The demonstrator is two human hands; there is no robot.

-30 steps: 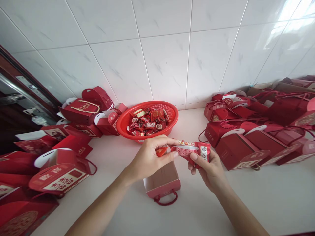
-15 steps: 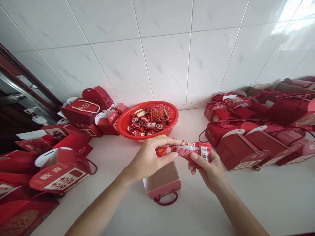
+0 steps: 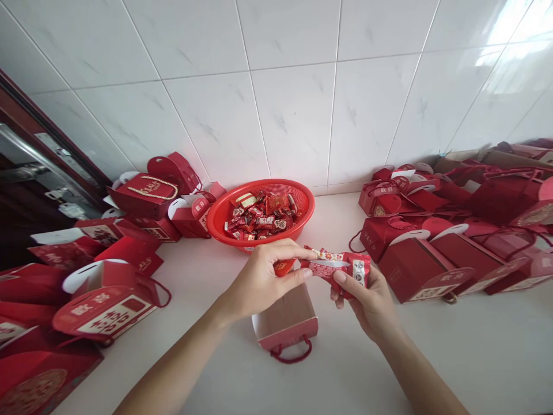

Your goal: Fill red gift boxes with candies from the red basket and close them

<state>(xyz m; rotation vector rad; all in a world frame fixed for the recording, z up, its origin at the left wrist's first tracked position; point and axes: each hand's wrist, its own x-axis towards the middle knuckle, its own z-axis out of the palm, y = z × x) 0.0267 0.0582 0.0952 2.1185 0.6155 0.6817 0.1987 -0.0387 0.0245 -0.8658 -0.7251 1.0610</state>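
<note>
Above an opened red gift box (image 3: 287, 323), my two hands meet around several wrapped candies (image 3: 322, 270). My left hand (image 3: 261, 279) pinches their left ends between thumb and fingers, with an orange-red wrapper (image 3: 284, 268) showing inside its grip. At the other end, my right hand (image 3: 369, 297) is closed on the candies, its thumb pressed across the red wrappers beside a white label (image 3: 359, 270). The box's pale inside faces up and its dark red cord handle (image 3: 294, 358) lies toward me. How many candies each hand has is hidden by the fingers.
A red plastic basket (image 3: 305, 216) of assorted wrapped candies stands behind my hands near the tiled wall (image 3: 289, 121). Red gift boxes crowd the left side (image 3: 108, 305) and the right side (image 3: 423, 265). A dark door frame with keys (image 3: 64, 202) is at far left.
Both hands keep hold of the candies in nearly the same place. The whole view has shifted very slightly; the box and basket stay put.
</note>
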